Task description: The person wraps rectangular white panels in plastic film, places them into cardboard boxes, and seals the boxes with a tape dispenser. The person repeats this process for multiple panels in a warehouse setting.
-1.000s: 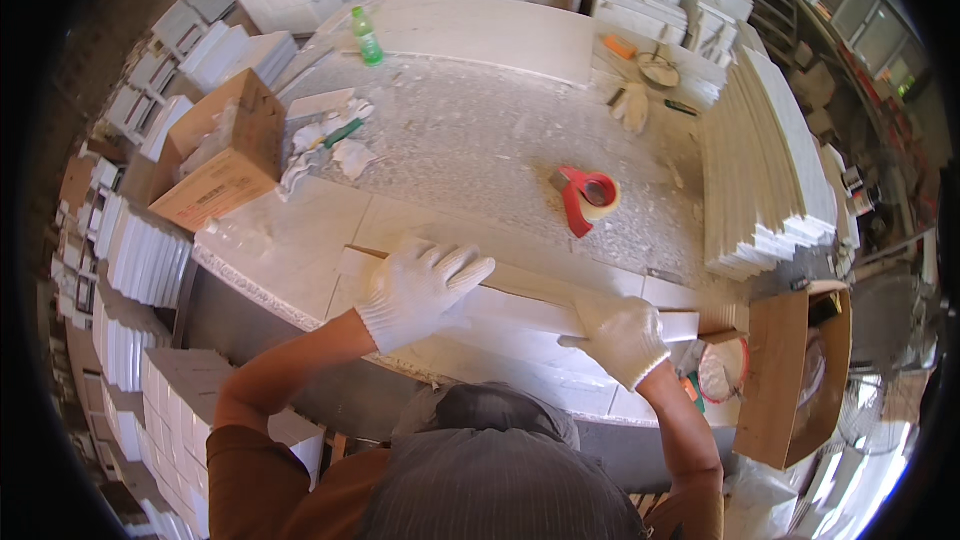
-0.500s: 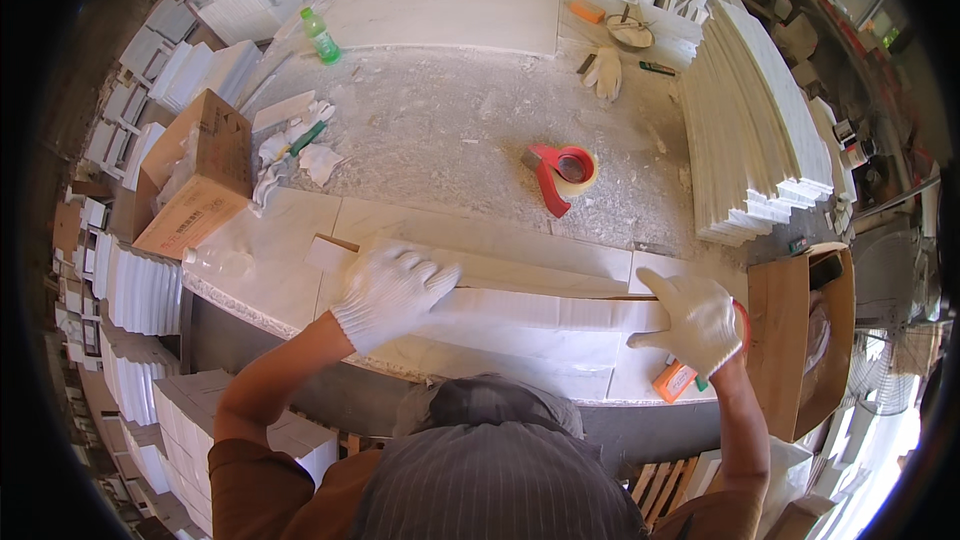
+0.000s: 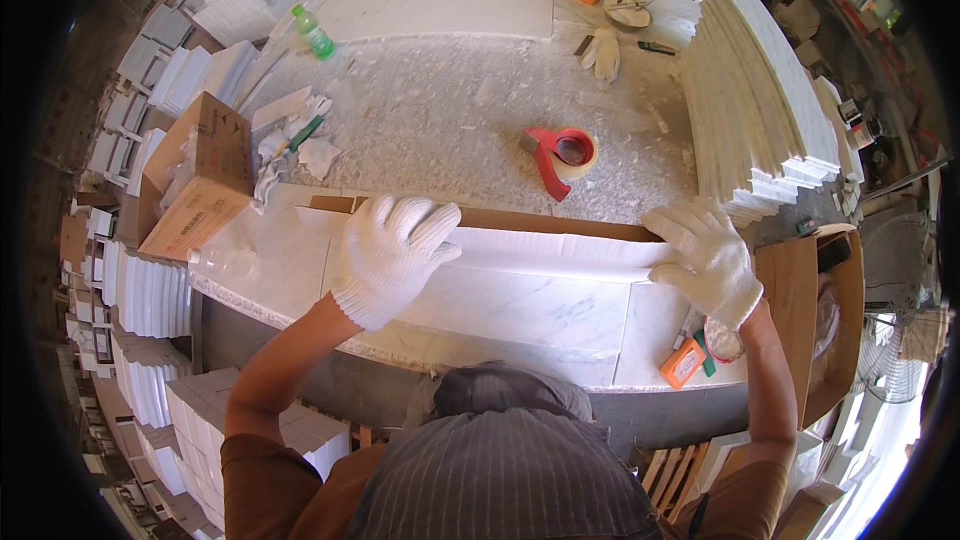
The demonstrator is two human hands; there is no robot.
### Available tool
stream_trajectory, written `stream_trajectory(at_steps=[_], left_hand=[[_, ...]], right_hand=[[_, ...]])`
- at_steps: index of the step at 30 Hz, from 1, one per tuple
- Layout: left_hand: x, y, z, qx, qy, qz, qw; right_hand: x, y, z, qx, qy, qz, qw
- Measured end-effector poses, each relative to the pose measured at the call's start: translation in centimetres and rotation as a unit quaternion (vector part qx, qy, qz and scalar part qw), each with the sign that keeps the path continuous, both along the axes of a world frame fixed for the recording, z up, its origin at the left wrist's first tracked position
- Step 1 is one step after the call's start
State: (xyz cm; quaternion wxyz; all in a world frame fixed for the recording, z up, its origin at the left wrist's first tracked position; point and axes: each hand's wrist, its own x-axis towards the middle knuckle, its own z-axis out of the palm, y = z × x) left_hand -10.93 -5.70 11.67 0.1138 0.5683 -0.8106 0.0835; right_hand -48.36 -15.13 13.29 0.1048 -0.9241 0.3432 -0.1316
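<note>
Left hand (image 3: 395, 262), white-gloved: wrist low, fingers slightly parted and pointing up and right, laid over the left part of a cardboard strip (image 3: 560, 252). Strip spans between the hands, above a marble slab (image 3: 510, 305). Right hand (image 3: 705, 262), gloved: fingers spread at the strip's right end — cannot tell whether either hand grips.

Containers: left carton (image 3: 200, 215) — clear plastic inside; green bottle (image 3: 315, 35); bowl (image 3: 628, 23), pale material; right carton (image 3: 783, 305), translucent bag inside.
</note>
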Motion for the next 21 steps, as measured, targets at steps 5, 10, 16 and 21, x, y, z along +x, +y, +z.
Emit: stream_trajectory(at_steps=[5, 10, 16, 21], left_hand=[[-0.1, -2.6, 2.3, 0.162, -0.026, -0.031, 0.986], [-0.9, -3.5, 1.0, 0.009, -0.088, -0.125, 0.988], [-2.2, -2.8, -2.1, -0.148, -0.027, -0.118, 0.982], [-1.9, -0.8, -2.4, -0.111, -0.015, -0.097, 0.989]], right_hand=[[0.3, 0.5, -1.6, -0.157, -0.041, 0.012, 0.987], [-0.3, 1.0, -6.3, -0.25, -0.063, -0.008, 0.966], [0.9, 3.8, -4.0, -0.182, -0.035, -0.059, 0.981], [3.8, 2.4, -0.7, -0.077, -0.053, -0.014, 0.996]])
